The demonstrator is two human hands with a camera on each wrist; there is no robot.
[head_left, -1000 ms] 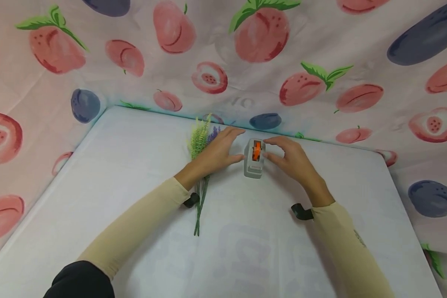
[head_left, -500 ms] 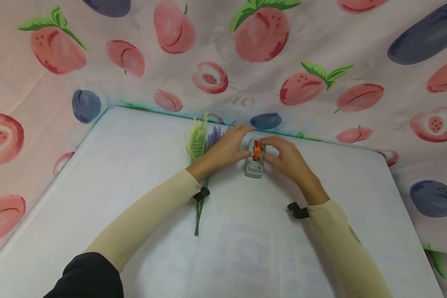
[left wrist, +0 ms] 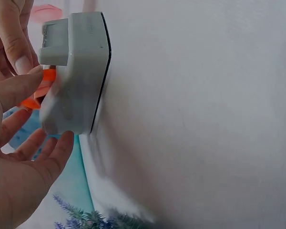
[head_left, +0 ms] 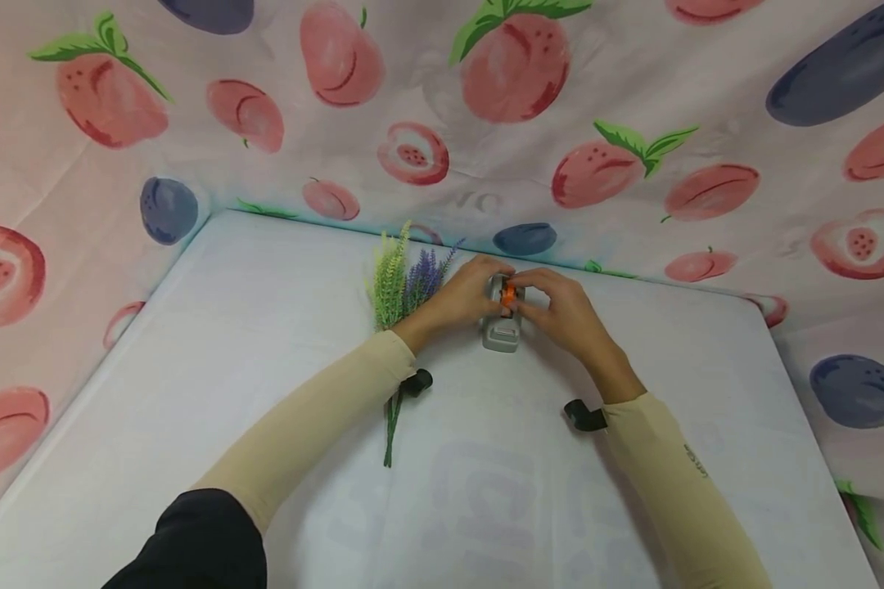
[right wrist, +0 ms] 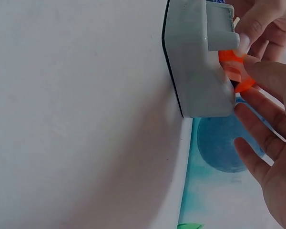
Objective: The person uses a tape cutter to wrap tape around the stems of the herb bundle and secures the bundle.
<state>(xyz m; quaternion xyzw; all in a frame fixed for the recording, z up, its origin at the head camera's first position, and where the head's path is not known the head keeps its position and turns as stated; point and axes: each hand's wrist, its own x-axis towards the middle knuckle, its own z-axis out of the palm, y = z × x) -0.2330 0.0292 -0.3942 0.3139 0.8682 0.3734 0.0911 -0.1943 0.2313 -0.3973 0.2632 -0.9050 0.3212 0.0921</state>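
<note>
A grey tape dispenser (head_left: 501, 335) stands on the white table near its back edge. Its orange tape core (head_left: 508, 293) shows between both hands, partly sunk in the dispenser's recess. My left hand (head_left: 466, 296) comes from the left, thumb and index finger pinching the orange core (left wrist: 49, 75), its other fingers spread by the dispenser's end. From the other side my right hand (head_left: 566, 315) pinches the same core (right wrist: 248, 82) between thumb and index finger, remaining fingers loosely extended. The core's far side is hidden behind fingers.
Yellow-green and purple artificial lavender sprigs (head_left: 390, 282) lie left of the dispenser, their stems partly under the left forearm. A fruit-printed cloth (head_left: 412, 82) hangs behind the table (head_left: 280, 327). Black wrist cameras (head_left: 584, 415) stick out from both sleeves.
My left hand has moved right, from beside the dispenser onto the orange core. My right hand has shifted slightly left and closed on the core. The dispenser has stayed in place.
</note>
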